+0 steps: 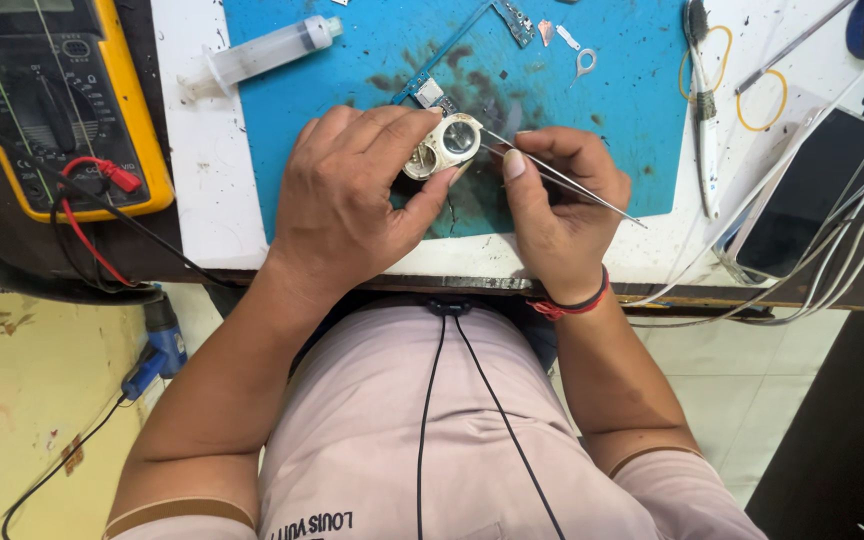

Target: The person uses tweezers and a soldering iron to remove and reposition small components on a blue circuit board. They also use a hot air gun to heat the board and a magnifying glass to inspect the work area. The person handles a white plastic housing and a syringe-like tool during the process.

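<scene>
My left hand [352, 195] pinches a small silver metal part with two round lens openings [442, 147] between thumb and fingers, just above the blue work mat [612, 100]. My right hand [557, 205] grips thin metal tweezers [572, 187]; their tips point left and meet the right edge of the silver part. A small blue circuit board [430, 93] lies on the mat just behind the part, partly hidden by my left fingers.
A plastic syringe [257, 52] lies at the mat's top left. A yellow multimeter [57, 100] with red and black leads sits far left. A dark phone [812, 190], white cables, a brush [702, 110] and yellow rubber bands are at the right.
</scene>
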